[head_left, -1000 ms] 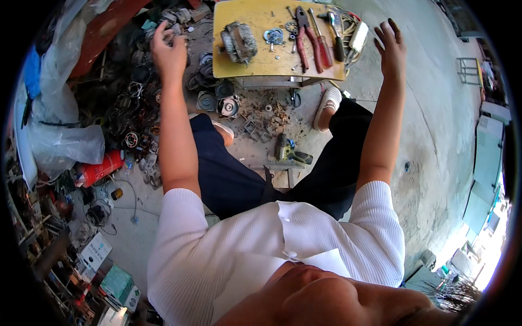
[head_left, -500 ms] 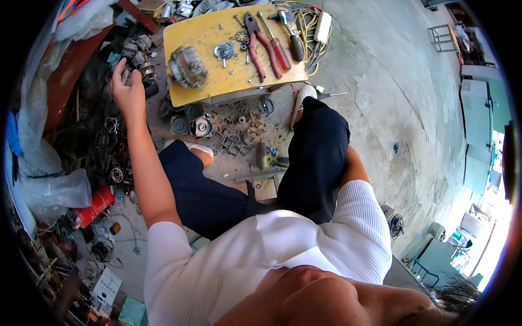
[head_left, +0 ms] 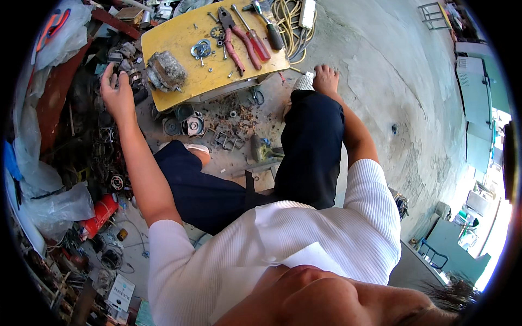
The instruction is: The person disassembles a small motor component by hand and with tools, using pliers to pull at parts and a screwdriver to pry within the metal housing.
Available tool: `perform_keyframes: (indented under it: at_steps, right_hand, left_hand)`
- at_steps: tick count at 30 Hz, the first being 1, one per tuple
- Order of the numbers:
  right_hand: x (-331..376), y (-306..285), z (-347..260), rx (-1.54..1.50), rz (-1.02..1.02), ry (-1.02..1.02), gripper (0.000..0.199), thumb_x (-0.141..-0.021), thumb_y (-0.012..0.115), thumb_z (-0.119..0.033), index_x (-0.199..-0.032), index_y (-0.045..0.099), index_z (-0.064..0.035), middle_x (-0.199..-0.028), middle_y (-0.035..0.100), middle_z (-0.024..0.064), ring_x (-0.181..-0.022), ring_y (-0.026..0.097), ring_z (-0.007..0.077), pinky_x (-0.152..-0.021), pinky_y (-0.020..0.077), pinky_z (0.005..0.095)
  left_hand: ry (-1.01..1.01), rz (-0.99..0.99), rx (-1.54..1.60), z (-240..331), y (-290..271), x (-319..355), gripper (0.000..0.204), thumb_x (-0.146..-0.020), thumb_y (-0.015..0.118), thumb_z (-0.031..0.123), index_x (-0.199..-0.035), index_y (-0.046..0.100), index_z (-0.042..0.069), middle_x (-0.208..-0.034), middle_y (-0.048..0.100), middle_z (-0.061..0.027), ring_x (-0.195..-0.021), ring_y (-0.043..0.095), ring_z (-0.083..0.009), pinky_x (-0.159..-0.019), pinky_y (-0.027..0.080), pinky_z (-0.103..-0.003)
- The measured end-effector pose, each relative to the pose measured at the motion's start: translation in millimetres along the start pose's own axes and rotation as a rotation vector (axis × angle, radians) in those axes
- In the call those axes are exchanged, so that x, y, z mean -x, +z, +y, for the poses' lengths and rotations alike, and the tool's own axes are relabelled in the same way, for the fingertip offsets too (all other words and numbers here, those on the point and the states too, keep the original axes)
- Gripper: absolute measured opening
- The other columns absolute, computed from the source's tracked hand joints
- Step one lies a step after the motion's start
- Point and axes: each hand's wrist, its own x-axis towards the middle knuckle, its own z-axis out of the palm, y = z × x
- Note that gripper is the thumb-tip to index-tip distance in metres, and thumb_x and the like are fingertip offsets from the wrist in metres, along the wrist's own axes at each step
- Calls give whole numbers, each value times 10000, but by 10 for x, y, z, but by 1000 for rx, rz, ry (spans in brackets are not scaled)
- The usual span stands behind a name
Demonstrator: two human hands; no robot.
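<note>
My left hand [head_left: 118,98] is raised at the left of the yellow stool-like table [head_left: 212,81], fingers apart, over a heap of metal parts [head_left: 128,60]. Nothing shows in it. Beyond my right knee, my right hand [head_left: 326,80] is down by the floor beside my light shoe [head_left: 304,82]. Its fingers point away and downward, and their tips are hard to make out. A small whitish piece [head_left: 310,74] shows between that hand and the shoe. On the tabletop lie a dirty grey motor-like part [head_left: 166,71], red-handled pliers [head_left: 234,46], a red screwdriver [head_left: 258,44] and a ratchet wrench [head_left: 272,32].
Washers [head_left: 201,50] and small bolts are also on the tabletop. A coiled cable with a white power strip [head_left: 307,13] lies behind it. Between my feet are a green cordless drill [head_left: 261,148], round metal housings [head_left: 193,126] and debris. A red cylinder [head_left: 100,215] lies at left.
My right hand has come out from behind my right leg and reached down beside the shoe, where a thin-shafted tool lay. My left hand stays raised. The whole view has shifted slightly.
</note>
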Motion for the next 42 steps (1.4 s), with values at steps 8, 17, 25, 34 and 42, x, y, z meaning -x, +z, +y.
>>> perform_keyframes:
  at_steps: [8, 17, 25, 34, 42]
  right_hand:
    - [913, 312, -75, -188, -58, 162, 431, -855, 585, -130, -1283, 559, -84, -1230, 588, 153, -1185, 560, 363, -1098, 377, 465]
    - [96, 662, 488, -383, -12, 545, 589, -826, 608, -124, -1406, 519, -83, -1393, 533, 212, -1292, 509, 408, -1106, 399, 458]
    - [155, 1802, 769, -360, -616, 400, 583, -866, 536, -225, -1443, 524, -140, -1331, 601, 257, -1278, 530, 421, -1099, 405, 426]
    - [478, 2580, 659, -407, -725, 436, 680, -906, 546, -397, -1486, 442, -59, -1375, 593, 211, -1300, 545, 365, -1121, 376, 414]
    - [468, 2819, 679, -674, -637, 556, 799, -861, 640, -440, -1502, 406, -25, -1415, 550, 239, -1334, 521, 348, -1115, 404, 371]
  left_hand:
    - [20, -41, -16, 24, 77, 44, 432, -923, 649, 183, -1347, 613, 107, -1366, 502, -173, -1243, 570, -283, -1007, 470, -384]
    - [77, -34, -135, -14, 67, 90, 401, -918, 657, 180, -1316, 646, 135, -1285, 572, -141, -1182, 582, -266, -998, 456, -386]
    - [16, -62, -139, 150, 296, 60, 406, -983, 621, 140, -1377, 582, 52, -1385, 584, -127, -1280, 549, -214, -1067, 414, -338]
    - [-105, 64, 65, 110, 390, -130, 411, -977, 636, 147, -1363, 586, 16, -1397, 569, -111, -1277, 534, -199, -1080, 391, -327]
    - [-123, 92, 73, -83, 180, -128, 380, -981, 633, 131, -1341, 604, 14, -1356, 600, -92, -1255, 538, -172, -1070, 394, -308]
